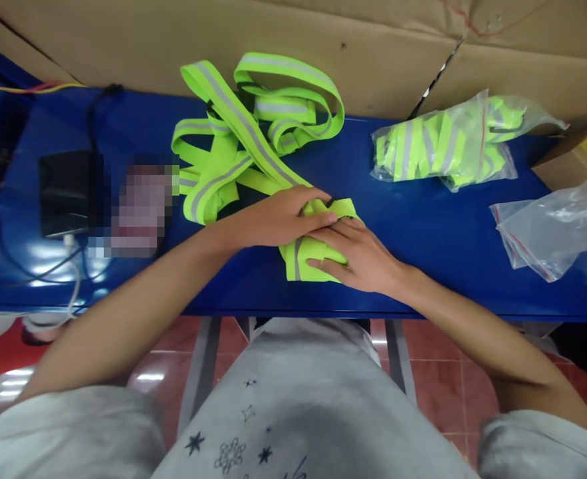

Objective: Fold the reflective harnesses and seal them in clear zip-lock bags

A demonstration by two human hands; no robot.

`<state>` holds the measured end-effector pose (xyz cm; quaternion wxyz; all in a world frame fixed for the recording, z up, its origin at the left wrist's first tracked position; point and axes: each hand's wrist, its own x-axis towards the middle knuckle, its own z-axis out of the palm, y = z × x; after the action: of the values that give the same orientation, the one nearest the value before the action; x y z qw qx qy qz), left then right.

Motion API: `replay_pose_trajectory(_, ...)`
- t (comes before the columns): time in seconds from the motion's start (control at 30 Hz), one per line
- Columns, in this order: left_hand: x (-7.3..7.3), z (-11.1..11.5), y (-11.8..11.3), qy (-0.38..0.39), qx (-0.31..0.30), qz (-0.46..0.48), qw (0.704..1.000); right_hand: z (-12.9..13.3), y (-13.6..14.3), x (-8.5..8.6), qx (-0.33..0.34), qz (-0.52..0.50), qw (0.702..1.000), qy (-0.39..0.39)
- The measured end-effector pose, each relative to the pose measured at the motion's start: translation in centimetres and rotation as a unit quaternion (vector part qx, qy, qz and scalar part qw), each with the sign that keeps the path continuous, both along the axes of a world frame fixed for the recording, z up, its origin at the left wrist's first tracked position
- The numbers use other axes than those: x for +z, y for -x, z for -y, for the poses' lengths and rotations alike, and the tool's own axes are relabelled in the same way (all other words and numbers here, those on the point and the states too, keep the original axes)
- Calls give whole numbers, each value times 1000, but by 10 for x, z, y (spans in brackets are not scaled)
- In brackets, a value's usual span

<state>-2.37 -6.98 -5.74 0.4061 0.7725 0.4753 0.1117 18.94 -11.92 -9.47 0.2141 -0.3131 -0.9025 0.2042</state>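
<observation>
Both my hands are on a folded bundle of neon-yellow reflective strap (298,261) near the table's front edge. My left hand (296,214) curls over the bundle's upper left side, thumb stretched across the top. From the right, my right hand (360,256) grips it, its fingers across the strap and the thumb lower down. The fingertips of the two hands meet over the bundle, and part of it is hidden beneath them. A long loose length of reflective strap (246,130), with a grey stripe, runs in loops from the bundle toward the back.
Bagged reflective straps (433,146) lie at the back right, near empty clear zip bags (555,229) and a cardboard box (572,156). Left on the blue table (397,219) are a black device (66,193) with cables and a pixelated item (143,209). Cardboard (373,56) lines the back.
</observation>
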Motion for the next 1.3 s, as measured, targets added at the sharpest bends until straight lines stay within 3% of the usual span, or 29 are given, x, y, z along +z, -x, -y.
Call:
replay_pose_trajectory(0.13,-12,5,-4,50,20,96,994,15,-4,-4,-56,95,979,-170)
replay_pose_trajectory(0.23,-18,9,-10,61,38,113,991,20,-4,-4,-37,135,959,-246)
replay_pose_trajectory(0.37,-19,10,-23,36,4,85,996,21,-4,-5,3,152,947,-284)
replay_pose_trajectory(0.6,-21,11,-22,133,-39,176,975,35,-5,-4,-7,140,922,-361)
replay_pose_trajectory(0.8,-18,12,-29,125,-94,135,979,37,-4,-3,10,109,916,-386)
replay_pose_trajectory(0.9,-18,18,-28,74,-110,139,981,37,-4,-4,25,93,914,-395)
replay_pose_trajectory(1.03,-15,42,-6,-33,-119,149,981,41,-3,-3,18,86,913,-399)
replay_pose_trajectory(1.17,-14,75,21,-66,-170,97,978,43,1,-5,31,66,924,-376)
replay_pose_trajectory(1.3,-25,98,25,-184,-173,-1,967,42,1,-12,37,15,928,-371)
